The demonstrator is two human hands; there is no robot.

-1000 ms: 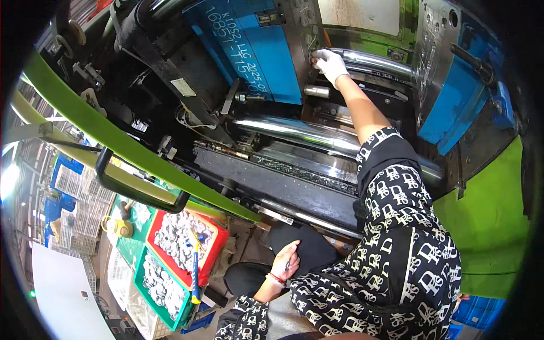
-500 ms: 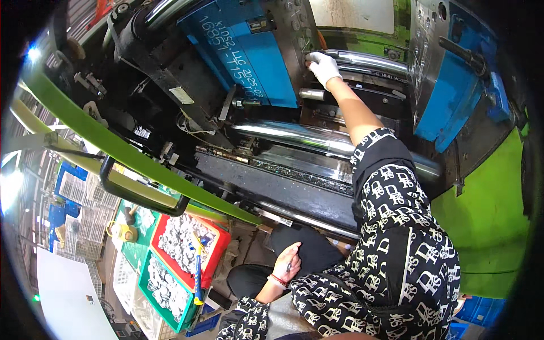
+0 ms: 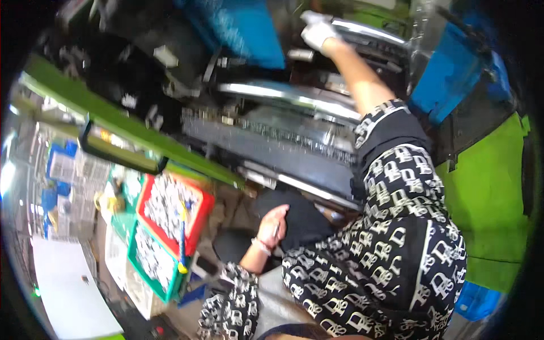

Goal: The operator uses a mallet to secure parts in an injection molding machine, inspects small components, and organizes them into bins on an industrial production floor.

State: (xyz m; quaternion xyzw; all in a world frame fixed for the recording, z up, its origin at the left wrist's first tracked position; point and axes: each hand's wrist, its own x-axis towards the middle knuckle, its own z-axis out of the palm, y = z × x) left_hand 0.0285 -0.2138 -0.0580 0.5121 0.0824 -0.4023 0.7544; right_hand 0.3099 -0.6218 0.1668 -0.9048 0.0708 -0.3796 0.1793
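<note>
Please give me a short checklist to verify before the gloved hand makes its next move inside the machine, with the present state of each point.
1. Right hand, in a white glove, is at the shiny steel bar near the blue mould block: ok.
2. Grip of the right hand on any part: cannot tell, the picture is blurred there.
3. Left hand is outside the machine, resting low on dark cloth: ok.
4. Left hand holds something: cannot tell.
5. Red crate and green crate of small pale parts stand beside the machine, at the person's left: ok.
</note>
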